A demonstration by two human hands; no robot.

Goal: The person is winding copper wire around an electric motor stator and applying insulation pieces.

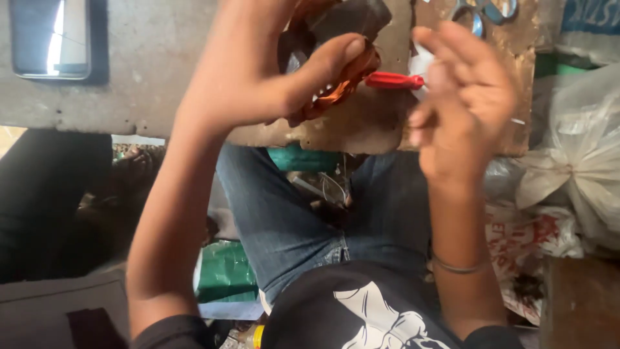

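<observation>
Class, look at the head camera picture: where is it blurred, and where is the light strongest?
Head view: the right hand is smeared by motion blur; the left hand, gripping the copper coil, is sharper; brightest light falls on the plastic bags at right; the phone screen shows glare.

a worn grey workbench in daylight, white plastic bags beside it.

Left hand is curled tight, thumb pressed forward; right hand just beside it, fingers loosely bent, wrist raised.
</observation>
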